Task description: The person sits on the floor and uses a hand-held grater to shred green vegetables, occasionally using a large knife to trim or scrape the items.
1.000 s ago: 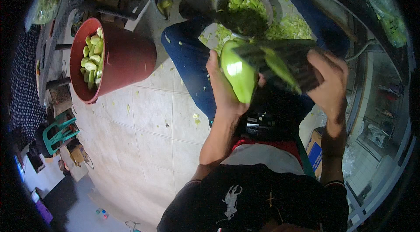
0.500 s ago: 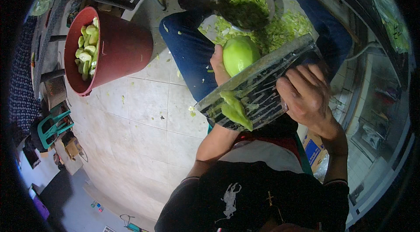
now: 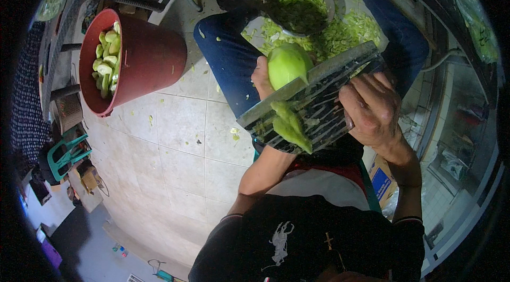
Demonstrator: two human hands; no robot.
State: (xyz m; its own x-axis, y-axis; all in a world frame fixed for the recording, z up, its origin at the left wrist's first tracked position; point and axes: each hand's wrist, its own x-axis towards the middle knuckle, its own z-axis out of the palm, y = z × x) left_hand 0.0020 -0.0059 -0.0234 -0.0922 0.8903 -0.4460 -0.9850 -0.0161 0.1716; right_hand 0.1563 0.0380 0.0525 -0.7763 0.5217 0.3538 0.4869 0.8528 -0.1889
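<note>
My left hand [image 3: 261, 74] holds a large, smooth, peeled green fruit [image 3: 287, 65] above my lap, its thumb showing at the fruit's left side. The other fingers are hidden behind fruit and blade. My right hand [image 3: 370, 102] is closed around a wide, dark cleaver [image 3: 329, 96], with its handle covered by the fingers. The far edge of the blade meets the near right side of the fruit. A curled green slice [image 3: 290, 125] lies on the wet, streaked flat of the blade, which hides my left wrist.
Between my legs stands a round basin [image 3: 328, 3] with green pieces, and green shavings [image 3: 361, 27] cover the floor around it. A tilted red bucket [image 3: 151, 56] at left contains pale green chunks. A teal plastic chair [image 3: 61, 157] is at far left.
The fruit has shifted slightly left and turned a little. The blade has tilted slightly against it, and the slice on the blade sits a bit farther right.
</note>
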